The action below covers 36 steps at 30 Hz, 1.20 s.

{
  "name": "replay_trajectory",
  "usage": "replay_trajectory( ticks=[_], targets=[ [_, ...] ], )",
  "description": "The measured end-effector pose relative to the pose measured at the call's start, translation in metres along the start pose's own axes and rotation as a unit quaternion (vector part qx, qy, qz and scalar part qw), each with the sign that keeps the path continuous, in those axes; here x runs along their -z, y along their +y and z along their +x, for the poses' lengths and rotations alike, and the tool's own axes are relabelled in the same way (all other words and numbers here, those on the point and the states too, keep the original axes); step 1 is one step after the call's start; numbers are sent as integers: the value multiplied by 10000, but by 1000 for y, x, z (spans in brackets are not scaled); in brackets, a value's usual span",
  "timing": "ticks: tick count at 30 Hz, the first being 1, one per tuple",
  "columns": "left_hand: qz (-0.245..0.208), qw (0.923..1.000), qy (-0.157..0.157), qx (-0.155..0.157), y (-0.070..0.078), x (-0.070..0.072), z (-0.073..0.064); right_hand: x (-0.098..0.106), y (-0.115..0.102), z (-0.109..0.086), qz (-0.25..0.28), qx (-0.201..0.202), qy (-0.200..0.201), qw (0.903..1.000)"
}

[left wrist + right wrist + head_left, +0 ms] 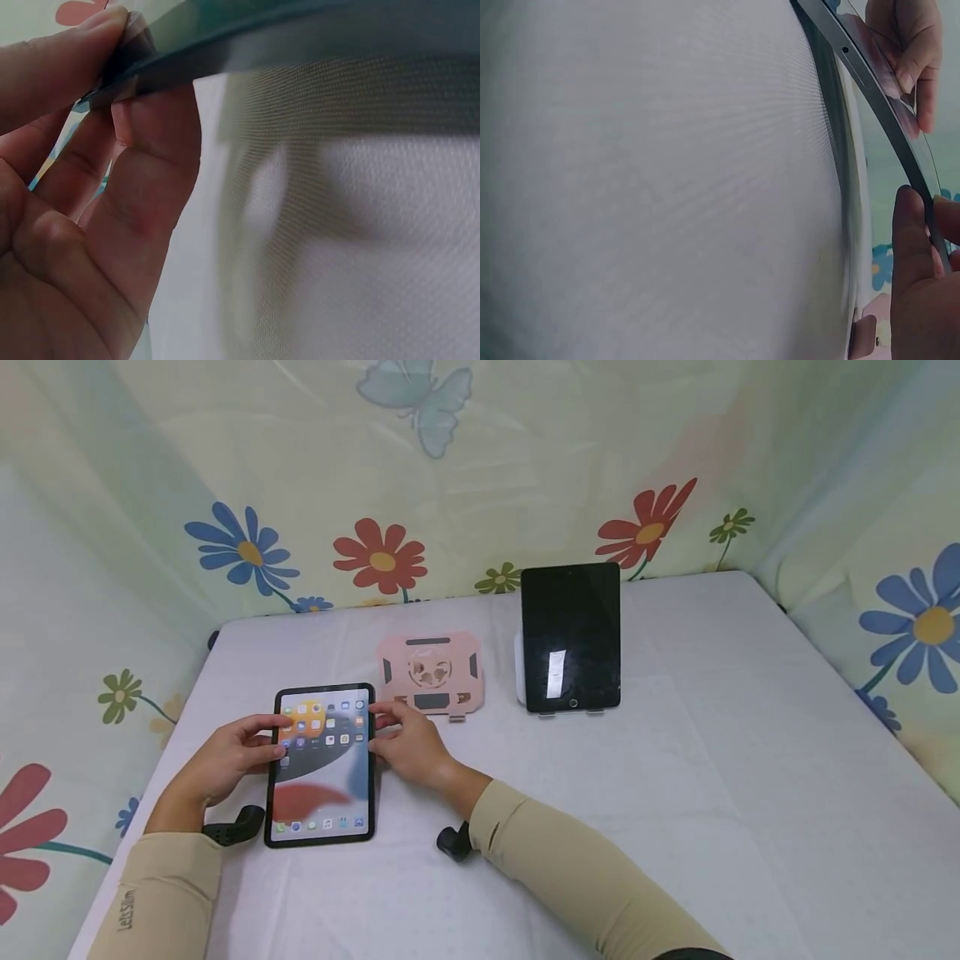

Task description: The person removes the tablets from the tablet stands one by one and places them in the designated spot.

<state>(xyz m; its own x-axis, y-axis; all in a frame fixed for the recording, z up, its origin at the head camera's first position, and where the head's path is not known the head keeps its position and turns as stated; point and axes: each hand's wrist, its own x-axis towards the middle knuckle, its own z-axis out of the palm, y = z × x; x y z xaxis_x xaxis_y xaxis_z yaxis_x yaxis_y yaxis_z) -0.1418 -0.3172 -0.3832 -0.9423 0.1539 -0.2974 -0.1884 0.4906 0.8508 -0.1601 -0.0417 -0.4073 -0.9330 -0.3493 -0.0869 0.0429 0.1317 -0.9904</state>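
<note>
A tablet (318, 785) with a lit home screen full of app icons is in both hands, its screen toward the head camera. My left hand (225, 760) pinches its left edge, thumb over the rim and fingers behind, as the left wrist view shows close up. On the opposite edge my right hand (412, 747) pinches the frame between thumb and fingers. From the right wrist view, the tablet's thin side (881, 105) stands off the white cloth. Just behind the right hand lies a pink tablet stand (468, 647) with grey pads and a round cutout, partly covered by that hand.
Right of the pink stand, a second tablet (577, 618) with a dark screen and home button leans upright on a white stand (519, 668). A white cloth covers the table (675, 793). Flower-printed curtains (525, 468) hang around the back and sides.
</note>
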Motion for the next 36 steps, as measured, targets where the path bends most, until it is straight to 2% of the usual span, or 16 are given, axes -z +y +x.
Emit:
replay_trajectory(
  ticks=[16, 26, 36],
  targets=[
    [-14, 9999, -37, 143, -5, 1, 7, -1, 3, 3, -82, -198, -54, 9998],
    [-145, 9996, -82, 232, -7, 1, 7, -3, 4, 4, 60, -325, 10, 9995],
    [51, 9994, -68, 321, -9, 2, 8, -1, 6, 3, -128, -319, -114, 9993]
  ],
)
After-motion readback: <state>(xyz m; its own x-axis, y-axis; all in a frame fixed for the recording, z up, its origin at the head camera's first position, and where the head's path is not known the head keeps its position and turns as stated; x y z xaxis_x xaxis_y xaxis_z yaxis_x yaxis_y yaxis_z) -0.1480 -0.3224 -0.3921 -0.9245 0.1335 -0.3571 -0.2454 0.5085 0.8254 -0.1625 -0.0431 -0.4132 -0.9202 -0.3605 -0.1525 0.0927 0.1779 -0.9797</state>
